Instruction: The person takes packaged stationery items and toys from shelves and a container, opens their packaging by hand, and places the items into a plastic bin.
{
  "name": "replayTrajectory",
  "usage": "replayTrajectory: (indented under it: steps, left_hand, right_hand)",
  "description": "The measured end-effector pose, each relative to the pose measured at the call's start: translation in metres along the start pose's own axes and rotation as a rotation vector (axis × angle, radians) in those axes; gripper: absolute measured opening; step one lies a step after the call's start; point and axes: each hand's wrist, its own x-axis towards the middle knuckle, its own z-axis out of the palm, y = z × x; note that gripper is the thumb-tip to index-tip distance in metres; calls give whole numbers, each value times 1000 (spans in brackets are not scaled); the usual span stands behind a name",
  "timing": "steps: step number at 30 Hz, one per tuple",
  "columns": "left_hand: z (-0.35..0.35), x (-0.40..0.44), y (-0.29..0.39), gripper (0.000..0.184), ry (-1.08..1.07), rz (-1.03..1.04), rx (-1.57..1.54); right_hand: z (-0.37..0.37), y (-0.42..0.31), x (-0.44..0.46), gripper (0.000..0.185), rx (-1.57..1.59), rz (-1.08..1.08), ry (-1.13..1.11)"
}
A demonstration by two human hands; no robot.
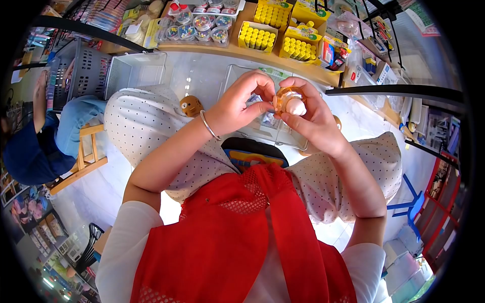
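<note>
Between my hands is a small round object (295, 106) with a see-through orange rim and a pale, rounded knob; its kind is unclear. My right hand (319, 123) is closed around it, thumb at the front and fingers behind. Fingers of my left hand (246, 101) are pinched together at its left edge, and a bangle circles that wrist. Below both hands, on the floor between my knees, stands a pale wire basket (228, 81) with small packaged items inside, partly hidden by my hands.
On the wooden shelf (212, 47) ahead stand yellow boxes (242, 43) of yellow-capped sticks and clear tubs (203, 22) of coloured pins. Black metal bars cross both sides. At left are a grey basket (90, 68), another wire bin (136, 70) and a person (38, 146) on a wooden stool.
</note>
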Motion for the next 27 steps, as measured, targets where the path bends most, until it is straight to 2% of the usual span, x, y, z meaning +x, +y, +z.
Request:
replayTrajectory:
  steps: [6,9,18,27]
  left_hand:
    - [0,-2,2,27,-11,8,21]
    - [0,0,0,26,-7,135,234]
    - [3,0,20,19,276,329,422]
    - [1,-3,23,18,247,346,421]
  right_hand:
    - [0,0,-1,46,-20,-14,-16]
    - [0,0,-1,45,-24,-23,-2]
    - [4,4,-1,46,34,-95,30]
    - [4,7,-3,48,13,-104,-3]
